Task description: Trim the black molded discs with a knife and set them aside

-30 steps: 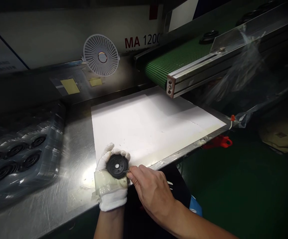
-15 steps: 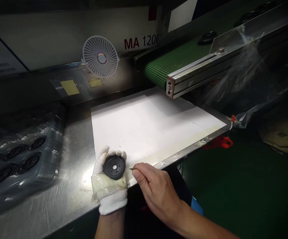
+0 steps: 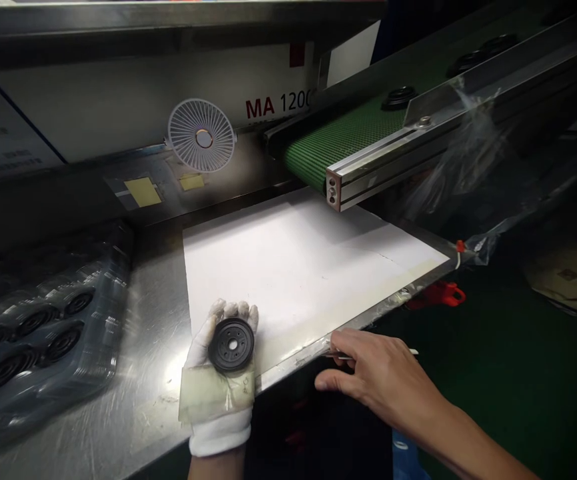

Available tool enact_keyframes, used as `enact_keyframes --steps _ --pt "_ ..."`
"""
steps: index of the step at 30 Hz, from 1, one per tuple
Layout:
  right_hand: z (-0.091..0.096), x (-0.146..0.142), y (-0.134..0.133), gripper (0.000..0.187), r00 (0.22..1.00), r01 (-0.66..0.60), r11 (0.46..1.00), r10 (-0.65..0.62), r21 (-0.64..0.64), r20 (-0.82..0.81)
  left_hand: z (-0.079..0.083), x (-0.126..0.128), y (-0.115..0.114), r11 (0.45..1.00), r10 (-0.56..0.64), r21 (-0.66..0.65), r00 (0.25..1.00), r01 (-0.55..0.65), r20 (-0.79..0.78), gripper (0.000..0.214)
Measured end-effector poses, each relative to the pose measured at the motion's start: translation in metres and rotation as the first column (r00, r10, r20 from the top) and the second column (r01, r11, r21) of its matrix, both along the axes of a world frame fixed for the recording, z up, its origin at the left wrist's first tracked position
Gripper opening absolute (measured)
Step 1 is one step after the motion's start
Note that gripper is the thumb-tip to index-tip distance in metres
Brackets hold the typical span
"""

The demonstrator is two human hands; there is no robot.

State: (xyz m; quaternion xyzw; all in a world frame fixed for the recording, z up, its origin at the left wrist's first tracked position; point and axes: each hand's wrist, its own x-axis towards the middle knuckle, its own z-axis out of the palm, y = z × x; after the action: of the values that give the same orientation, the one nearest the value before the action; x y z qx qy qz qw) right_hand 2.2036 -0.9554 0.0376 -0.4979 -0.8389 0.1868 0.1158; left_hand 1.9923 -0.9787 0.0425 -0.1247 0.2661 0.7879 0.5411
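LH (image 3: 217, 380) is in a white cotton glove w/ clear tape wrapped round the palm, fingers up and cupped behind a black disc (image 3: 231, 345). The disc sits flat on the palm, face up, w/ a center hole and a ring of small holes. Can't tell if it's rubber or plastic tbh. So LH is holding it, on the steel table (image 3: 138, 320) right by the near edge of a white sheet (image 3: 288, 280).

RH (image 3: 381, 373) is bare, out to the right and well apart from the disc, just past the table's front edge. Fingers are loosely curled, pinching a thin metal pick (image 3: 348, 357) w/ a white end sticking out. Too thin to say exactly what tool it is, could be tweezers.

Left of LH there's a clear plastic tray (image 3: 113, 280) w/ more black discs (image 3: 61, 343) in its pockets. Behind the sheet, a green conveyor belt (image 3: 343, 143) ends w/ a steel frame, and a couple of black discs (image 3: 398, 98) ride on it. Also a small white fan (image 3: 201, 135) on the back panel, and a red plastic handle (image 3: 438, 295) just below the table's right edge.
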Motion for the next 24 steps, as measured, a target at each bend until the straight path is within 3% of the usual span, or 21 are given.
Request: enact_keyframes --steps 4,7,11,15,19,24 --pt "0.001 0.001 -0.003 0.029 0.984 -0.003 0.981 -0.032 -0.193 -0.177 0.009 0.008 -0.005 1.0 0.011 -0.015 1.0 -0.012 -0.023 0.028" --pt "0.006 -0.002 -0.005 0.014 0.95 -0.003 0.984 -0.053 -0.178 -0.308 0.012 0.011 -0.008 0.999 -0.045 0.025 0.999 0.045 -0.007 0.029" --pt "0.007 -0.016 -0.014 0.012 0.895 -0.096 0.976 -0.001 -0.195 -0.445 0.014 0.015 -0.008 0.998 -0.055 0.024 0.998 0.055 -0.019 0.026" --pt "-0.002 -0.048 -0.03 0.015 0.788 -0.191 0.959 0.023 -0.209 -0.615 0.012 0.02 -0.006 0.997 -0.071 -0.037 0.997 0.071 -0.004 0.027" --pt "-0.004 -0.066 -0.036 0.01 0.783 -0.191 0.964 0.038 -0.182 -0.621 0.007 0.02 -0.004 0.991 -0.106 -0.086 0.994 0.106 0.008 0.025" --pt "0.003 -0.035 -0.027 0.014 0.889 -0.212 0.952 0.095 -0.22 -0.448 0.007 0.015 -0.002 0.988 -0.148 -0.028 0.987 0.15 0.064 0.026"
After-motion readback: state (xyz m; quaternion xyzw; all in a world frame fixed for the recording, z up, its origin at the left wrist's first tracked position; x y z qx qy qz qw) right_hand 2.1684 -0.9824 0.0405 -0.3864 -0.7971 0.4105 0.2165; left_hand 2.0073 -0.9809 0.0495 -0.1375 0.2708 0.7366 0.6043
